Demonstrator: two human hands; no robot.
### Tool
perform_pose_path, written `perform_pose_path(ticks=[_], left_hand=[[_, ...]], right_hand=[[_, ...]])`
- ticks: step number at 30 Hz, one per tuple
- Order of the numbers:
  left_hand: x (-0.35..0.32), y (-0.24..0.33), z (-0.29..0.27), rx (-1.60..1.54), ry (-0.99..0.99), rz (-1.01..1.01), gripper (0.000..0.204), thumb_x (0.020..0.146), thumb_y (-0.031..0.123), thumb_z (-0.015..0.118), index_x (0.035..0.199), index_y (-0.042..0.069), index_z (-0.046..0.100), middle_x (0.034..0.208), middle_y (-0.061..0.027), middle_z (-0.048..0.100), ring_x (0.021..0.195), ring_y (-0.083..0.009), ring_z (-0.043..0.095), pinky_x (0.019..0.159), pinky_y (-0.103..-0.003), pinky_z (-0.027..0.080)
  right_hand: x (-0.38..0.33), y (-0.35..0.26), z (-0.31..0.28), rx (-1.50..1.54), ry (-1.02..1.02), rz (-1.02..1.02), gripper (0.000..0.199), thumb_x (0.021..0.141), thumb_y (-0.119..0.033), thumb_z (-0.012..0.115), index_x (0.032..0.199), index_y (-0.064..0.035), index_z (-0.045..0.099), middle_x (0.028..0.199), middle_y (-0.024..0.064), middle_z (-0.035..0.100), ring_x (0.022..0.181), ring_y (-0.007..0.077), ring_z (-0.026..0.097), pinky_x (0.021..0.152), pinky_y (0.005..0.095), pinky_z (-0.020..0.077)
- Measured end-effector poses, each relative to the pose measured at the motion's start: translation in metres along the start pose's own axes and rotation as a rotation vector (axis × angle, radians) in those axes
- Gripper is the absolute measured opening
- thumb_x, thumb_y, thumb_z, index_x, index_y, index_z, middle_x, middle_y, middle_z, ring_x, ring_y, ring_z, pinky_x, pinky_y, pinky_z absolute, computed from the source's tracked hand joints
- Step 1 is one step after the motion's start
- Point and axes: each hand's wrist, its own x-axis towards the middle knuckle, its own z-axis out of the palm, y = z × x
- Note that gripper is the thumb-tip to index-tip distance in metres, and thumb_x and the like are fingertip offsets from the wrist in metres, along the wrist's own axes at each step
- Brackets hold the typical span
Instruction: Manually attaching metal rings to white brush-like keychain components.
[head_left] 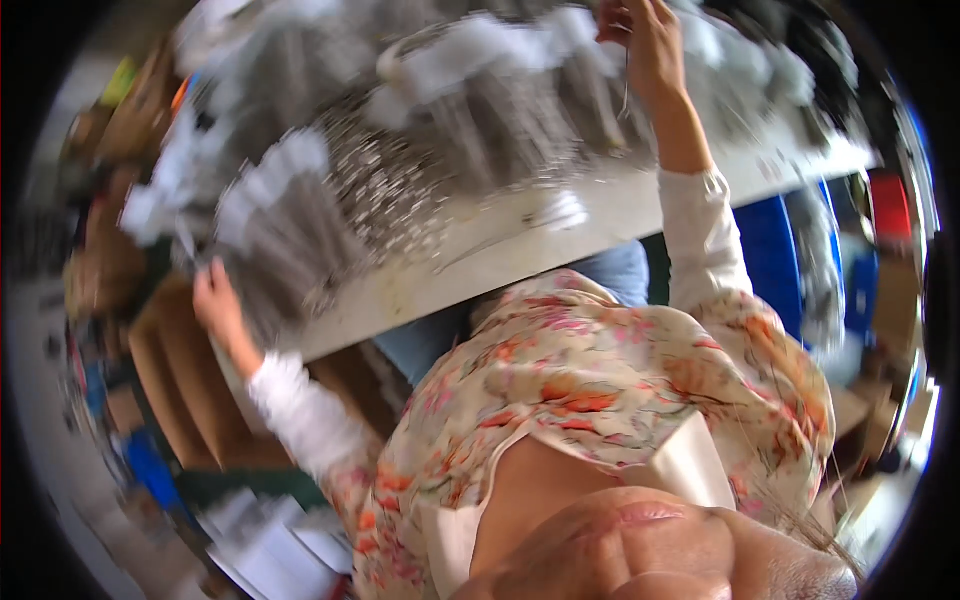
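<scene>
White table point(390, 290), crowded with bundles

Several grey, white-topped bundles point(480, 110) lie gathered before you; loose bits point(395, 195) are scattered between, so the work looks partway, the remainder uncountable. The front-left bundle point(285, 205) is just beside your curled left hand point(220, 302); others lie left of your bent-fingered right hand point(652, 45). Blur hides whether either grips anything.

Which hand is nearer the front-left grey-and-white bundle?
Left: the left hand is beside the bundle, on its left; the right hand is farther off, upper right.
</scene>
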Motion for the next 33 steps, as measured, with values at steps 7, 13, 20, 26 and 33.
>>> perform_pose_path(ticks=[7,13,20,26,33], left_hand=[[-0.022,0.003,0.037,0.271,-0.187,0.062,0.026,0.077,0.025,0.060,0.082,0.000,0.065,0.082,-0.0207,0.064,0.080,-0.0386,0.060,0.071,-0.042,0.046],[-0.014,-0.021,0.042,0.255,0.050,0.022,0.024,0.077,0.024,0.062,0.080,0.000,0.066,0.081,-0.0188,0.065,0.080,-0.0394,0.059,0.070,-0.043,0.046],[0.011,-0.036,0.040,0.337,-0.201,0.005,0.031,0.078,0.025,0.058,0.087,-0.004,0.065,0.086,-0.0227,0.064,0.083,-0.0398,0.059,0.073,-0.043,0.045],[0.013,-0.077,0.041,0.055,-0.121,-0.158,0.023,0.077,0.015,0.051,0.081,-0.008,0.055,0.073,-0.0190,0.062,0.050,-0.0270,0.056,0.051,-0.038,0.043],[-0.023,-0.008,-0.024,-0.569,-0.469,-0.419,0.013,0.079,0.012,0.049,0.073,0.000,0.049,0.071,-0.0109,0.061,0.034,-0.0084,0.030,0.030,-0.024,0.021]], right_hand=[[0.014,0.042,-0.102,-0.902,-0.028,-0.408,0.019,0.087,-0.020,0.054,0.080,-0.0051,0.063,0.060,0.0003,0.050,0.052,0.0082,0.048,0.049,0.0239,0.0391],[-0.011,0.030,-0.084,-1.209,-0.159,-0.039,0.022,0.071,-0.029,0.066,0.084,-0.0121,0.070,0.082,0.0097,0.066,0.075,0.0258,0.063,0.071,0.0348,0.0501],[-0.023,0.046,-0.097,-1.143,-0.178,0.067,0.019,0.068,-0.025,0.066,0.080,-0.0111,0.071,0.075,0.0101,0.066,0.071,0.0253,0.064,0.069,0.0346,0.0504],[-0.016,0.027,-0.092,-0.934,-0.068,0.010,0.019,0.068,-0.019,0.070,0.081,-0.0049,0.070,0.072,0.0096,0.067,0.065,0.0190,0.064,0.064,0.0301,0.0502],[0.026,-0.012,-0.140,-0.171,0.310,-0.210,0.020,0.079,-0.023,0.062,0.084,-0.0042,0.066,0.072,0.0077,0.060,0.067,0.0147,0.058,0.061,0.0286,0.0469]])
